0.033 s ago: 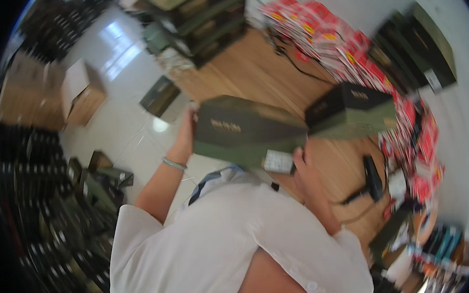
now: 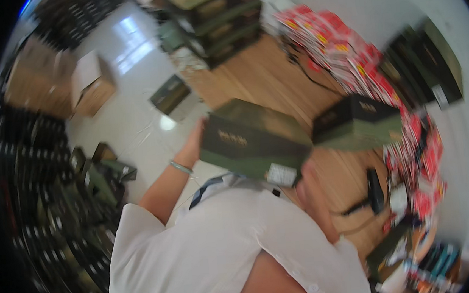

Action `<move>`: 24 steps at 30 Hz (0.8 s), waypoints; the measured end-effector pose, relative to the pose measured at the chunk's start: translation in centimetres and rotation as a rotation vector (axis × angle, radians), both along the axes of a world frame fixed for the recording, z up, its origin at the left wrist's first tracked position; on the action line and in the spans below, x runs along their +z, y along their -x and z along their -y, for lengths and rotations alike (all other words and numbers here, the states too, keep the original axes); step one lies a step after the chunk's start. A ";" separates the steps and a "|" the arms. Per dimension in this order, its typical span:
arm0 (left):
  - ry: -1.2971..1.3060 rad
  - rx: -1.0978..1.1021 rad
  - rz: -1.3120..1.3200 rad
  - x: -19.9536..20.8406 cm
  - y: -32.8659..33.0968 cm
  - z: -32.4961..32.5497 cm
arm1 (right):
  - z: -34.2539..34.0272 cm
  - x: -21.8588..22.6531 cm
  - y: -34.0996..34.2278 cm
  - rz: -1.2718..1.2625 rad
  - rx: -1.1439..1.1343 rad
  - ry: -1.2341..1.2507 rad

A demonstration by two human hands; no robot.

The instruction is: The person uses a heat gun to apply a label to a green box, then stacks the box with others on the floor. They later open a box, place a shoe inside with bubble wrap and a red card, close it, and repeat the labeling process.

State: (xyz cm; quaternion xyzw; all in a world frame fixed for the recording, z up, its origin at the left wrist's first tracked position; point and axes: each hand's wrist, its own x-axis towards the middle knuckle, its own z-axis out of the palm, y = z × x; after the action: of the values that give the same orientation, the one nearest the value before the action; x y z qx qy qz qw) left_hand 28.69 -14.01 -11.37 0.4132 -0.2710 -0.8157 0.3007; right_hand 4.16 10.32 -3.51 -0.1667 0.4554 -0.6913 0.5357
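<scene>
A dark green cardboard box (image 2: 253, 139) with gold lettering and a white label is held up in front of me. Its left end is in my left hand (image 2: 196, 139), whose fingers are partly hidden behind the box. At the box's right end, by the label, is my right hand (image 2: 310, 183); motion smears its fingers, so whether it grips the box is unclear. A second green box (image 2: 358, 123) of the same look stands on the wooden table (image 2: 250, 68), just right of the held one.
Red and white packets (image 2: 342, 44) line the table's wall side. A black hair dryer (image 2: 375, 193) lies at right. More green boxes are stacked at the far end (image 2: 219, 21), by the wall (image 2: 426, 65) and along the left (image 2: 47, 216). Brown cartons (image 2: 92, 83) stand on the floor.
The view has shifted slightly. The held box has tilted, showing more of its top. My right hand has slid lower at the box's right end and is blurred.
</scene>
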 end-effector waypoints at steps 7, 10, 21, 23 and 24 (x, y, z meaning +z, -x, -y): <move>-0.101 -0.229 -0.122 -0.9 -5.2 -9.8 | -2.4 4.2 -3.4 0.311 0.252 -0.378; -0.028 -0.261 -0.008 -3.4 -5.8 -9.1 | -1.8 1.1 -2.1 0.192 0.393 -0.337; -0.105 0.173 -0.234 -5.9 -24.4 -2.3 | 18.7 1.3 -18.3 0.028 0.631 -0.515; 0.051 0.186 -0.250 -9.6 -30.3 0.0 | 24.3 2.4 -24.3 0.038 0.756 -0.562; 0.121 0.193 -0.257 -9.4 -33.0 0.6 | 26.8 3.0 -27.2 0.040 0.815 -0.596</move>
State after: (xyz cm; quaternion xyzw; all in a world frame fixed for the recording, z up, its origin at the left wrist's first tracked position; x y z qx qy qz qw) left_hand 61.65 -14.62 -20.73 0.3105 -0.2381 -0.8114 0.4342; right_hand 31.36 -16.51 -0.48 -0.1575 0.5205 -0.2687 0.7950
